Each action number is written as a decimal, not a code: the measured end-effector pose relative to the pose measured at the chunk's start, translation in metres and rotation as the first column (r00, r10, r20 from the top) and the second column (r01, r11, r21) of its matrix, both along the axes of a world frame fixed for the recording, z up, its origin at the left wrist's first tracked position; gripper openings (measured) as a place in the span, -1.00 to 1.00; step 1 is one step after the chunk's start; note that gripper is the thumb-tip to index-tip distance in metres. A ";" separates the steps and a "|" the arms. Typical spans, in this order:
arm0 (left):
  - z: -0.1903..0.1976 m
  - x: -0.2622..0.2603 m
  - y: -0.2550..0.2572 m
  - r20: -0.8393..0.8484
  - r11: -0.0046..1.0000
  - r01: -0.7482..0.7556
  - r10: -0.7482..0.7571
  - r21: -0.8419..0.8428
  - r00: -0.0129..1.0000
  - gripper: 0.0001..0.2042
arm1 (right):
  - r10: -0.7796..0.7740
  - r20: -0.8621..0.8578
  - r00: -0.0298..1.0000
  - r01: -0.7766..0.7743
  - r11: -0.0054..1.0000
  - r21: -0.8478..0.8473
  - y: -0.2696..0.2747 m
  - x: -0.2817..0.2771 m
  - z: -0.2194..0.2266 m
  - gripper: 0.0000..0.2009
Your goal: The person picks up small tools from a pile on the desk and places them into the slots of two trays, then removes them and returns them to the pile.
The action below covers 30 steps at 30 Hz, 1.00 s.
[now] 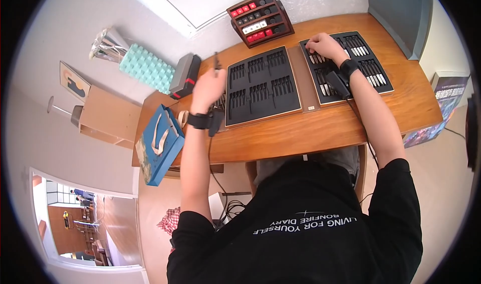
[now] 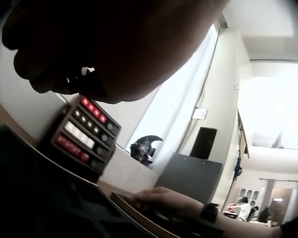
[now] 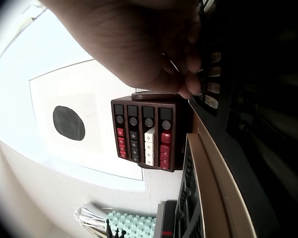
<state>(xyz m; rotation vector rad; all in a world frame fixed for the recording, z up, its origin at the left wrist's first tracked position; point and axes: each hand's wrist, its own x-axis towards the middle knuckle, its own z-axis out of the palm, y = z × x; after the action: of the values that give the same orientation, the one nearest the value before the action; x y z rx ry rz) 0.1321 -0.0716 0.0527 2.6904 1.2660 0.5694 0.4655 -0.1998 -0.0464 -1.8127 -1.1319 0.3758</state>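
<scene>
My left hand (image 1: 209,87) is raised left of the left black tray (image 1: 245,116), fingers curled around a slim dark piece (image 1: 216,61) that sticks up past them. In the left wrist view this hand is a dark, shadowed fist with a small bright glint at the fingers. The left tray has rows of slim black shapes. My right hand (image 1: 325,46) is bent over the far left corner of the right black tray (image 1: 325,99), which has rows of pieces with silvery-white ends (image 1: 358,51). In the right wrist view its fingertips (image 3: 191,87) meet beside the row; I cannot tell whether they pinch a piece.
A wooden rack (image 1: 260,19) of red, black and white cubes stands behind the trays. At the left are a black-and-red box (image 1: 185,76), a teal studded block (image 1: 147,67) and a blue paper bag (image 1: 163,146). A grey panel (image 1: 401,16) stands at the back right. Cables hang from both wrists.
</scene>
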 end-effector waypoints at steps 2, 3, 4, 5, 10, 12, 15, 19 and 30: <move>0.005 -0.022 0.027 -0.058 0.998 -0.063 0.063 -0.004 0.996 -0.50 | 0.007 0.006 1.000 -0.007 1.000 0.006 -0.003 -0.002 0.003 -0.78; 0.000 -0.032 0.042 -0.072 0.995 -0.093 0.091 -0.020 0.993 -0.51 | 0.012 0.011 1.000 -0.012 1.000 0.012 -0.003 -0.003 0.003 -0.78; -0.007 -0.039 0.049 -0.069 0.995 -0.094 0.093 -0.020 0.993 -0.51 | 0.013 0.013 1.000 -0.013 1.000 0.011 -0.002 -0.002 0.002 -0.78; -0.015 -0.047 0.053 -0.110 0.994 -0.113 0.113 0.006 0.987 -0.52 | 0.021 0.010 1.000 -0.021 1.000 0.017 -0.001 0.000 0.000 -0.78; -0.083 -0.078 0.079 -0.192 1.000 0.012 -0.011 0.003 0.981 -0.37 | 0.015 -0.001 1.000 -0.015 0.999 0.029 0.002 0.003 -0.004 -0.79; -0.096 -0.079 0.084 -0.201 0.998 0.038 -0.049 -0.059 0.978 -0.37 | 0.028 0.032 0.999 -0.029 0.999 0.040 0.005 0.007 -0.006 -0.78; -0.101 -0.079 0.084 -0.204 0.989 0.069 -0.094 -0.128 0.974 -0.38 | 0.028 0.025 0.999 -0.029 0.999 0.031 0.001 0.003 -0.002 -0.77; -0.086 -0.074 0.074 -0.267 0.990 0.020 -0.057 -0.140 0.962 -0.36 | 0.114 -0.043 0.993 -0.113 0.993 0.016 0.002 0.013 -0.001 -0.76; -0.082 -0.052 0.102 -0.113 0.976 0.190 -0.202 -0.110 0.973 -0.48 | -0.107 0.052 0.993 0.112 0.988 -0.109 -0.027 0.005 0.033 -0.74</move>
<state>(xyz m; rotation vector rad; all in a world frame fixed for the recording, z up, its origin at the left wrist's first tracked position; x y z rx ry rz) 0.0806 0.0304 -0.0288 2.7609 1.0069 0.3130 0.4701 -0.2264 -0.0129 -1.9820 -1.0550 0.3402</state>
